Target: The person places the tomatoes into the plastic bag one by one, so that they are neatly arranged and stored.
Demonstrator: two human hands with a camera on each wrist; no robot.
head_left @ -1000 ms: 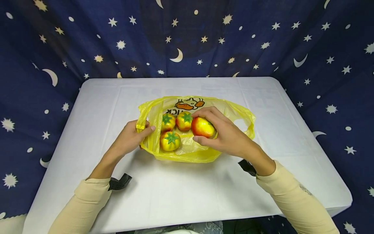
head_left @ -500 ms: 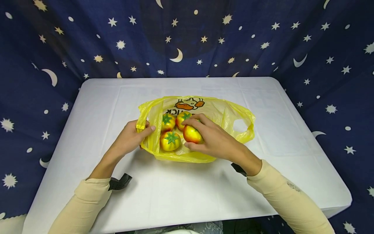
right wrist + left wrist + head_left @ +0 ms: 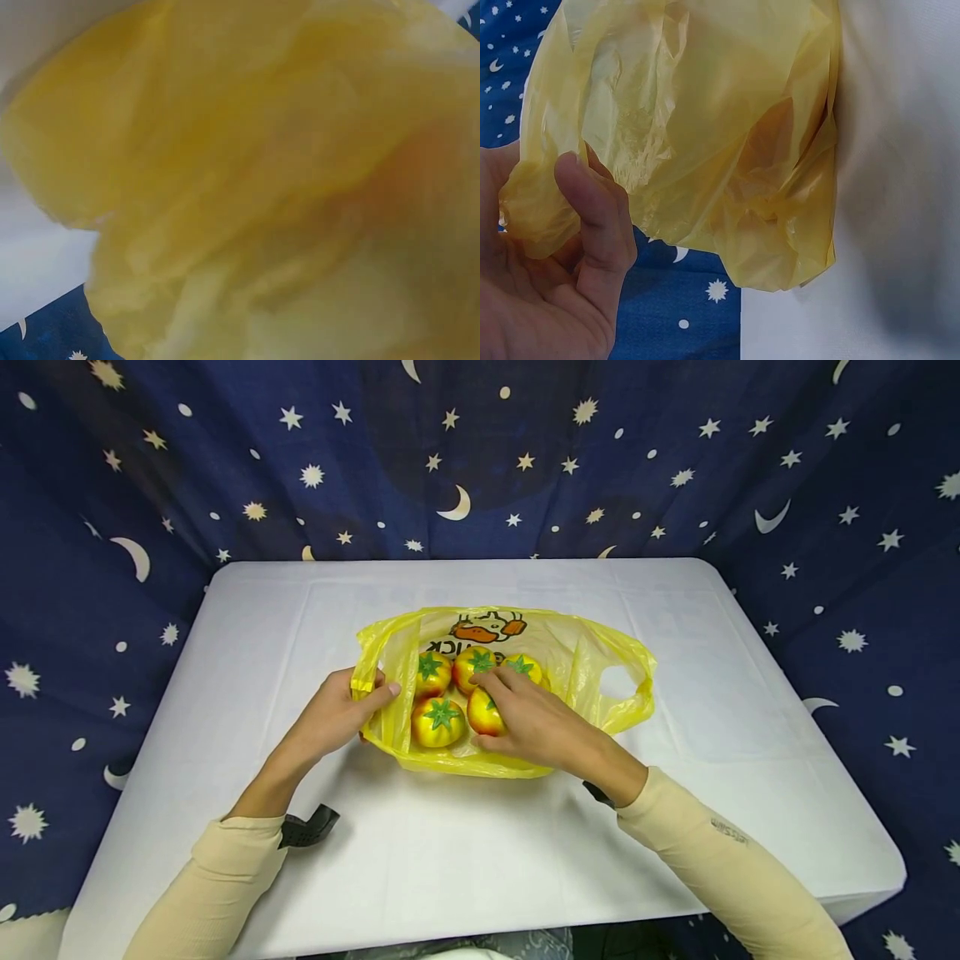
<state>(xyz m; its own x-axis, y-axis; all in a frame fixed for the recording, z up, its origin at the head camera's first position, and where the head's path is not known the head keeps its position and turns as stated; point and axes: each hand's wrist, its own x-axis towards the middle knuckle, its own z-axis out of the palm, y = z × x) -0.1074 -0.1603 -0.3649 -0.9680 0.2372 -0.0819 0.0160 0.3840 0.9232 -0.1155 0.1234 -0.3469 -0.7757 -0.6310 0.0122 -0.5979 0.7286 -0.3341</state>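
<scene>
A yellow plastic bag [image 3: 517,764] with a duck print stands open-mouthed on the table. At its left handle, my left hand [image 3: 337,714] pinches the plastic between thumb and fingers; the left wrist view shows the same hand [image 3: 585,247] gripping the bunched handle. Inside the bag, my right hand [image 3: 536,718] holds a yellow-red tomato [image 3: 482,714] with a green star-shaped calyx. Similar tomatoes lie around it: one at front left [image 3: 437,724], others along the back, including a rear right tomato [image 3: 523,667]. In the right wrist view the blurred bag [image 3: 225,165] hides the fingers.
The table [image 3: 285,610] has a white cover. A dark blue curtain [image 3: 480,460] with stars and moons surrounds its back and sides. The bag's right handle [image 3: 637,693] stands loose, with a hole in it.
My right hand has moved left and lowered a tomato into the bag, beside the front left one. The rear right tomato has come into sight. My left hand has stayed on the handle.
</scene>
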